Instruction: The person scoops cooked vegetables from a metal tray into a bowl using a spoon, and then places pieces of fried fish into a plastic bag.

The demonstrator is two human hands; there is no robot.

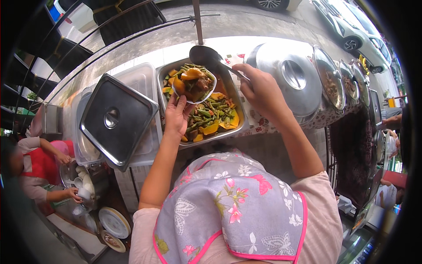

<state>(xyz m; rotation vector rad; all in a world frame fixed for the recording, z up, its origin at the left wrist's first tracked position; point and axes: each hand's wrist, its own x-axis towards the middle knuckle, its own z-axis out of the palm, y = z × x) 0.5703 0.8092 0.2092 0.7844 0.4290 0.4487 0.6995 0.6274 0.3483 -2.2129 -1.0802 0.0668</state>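
The left hand [176,118] has its grip closed on a small white bowl [193,86], holding it from below by the near rim. The bowl is full of green beans, orange chunks and dark meat, and it sits just above the far left part of a metal food tray [235,127]. The right hand [259,90] has its grip closed on the handle of a big metal ladle [206,56] (its round scoop is just behind the bowl). The tray rests on the worktop [272,125]. A flat square lid [115,119] lies to the left. A round pot lid [292,75] sits to the right.
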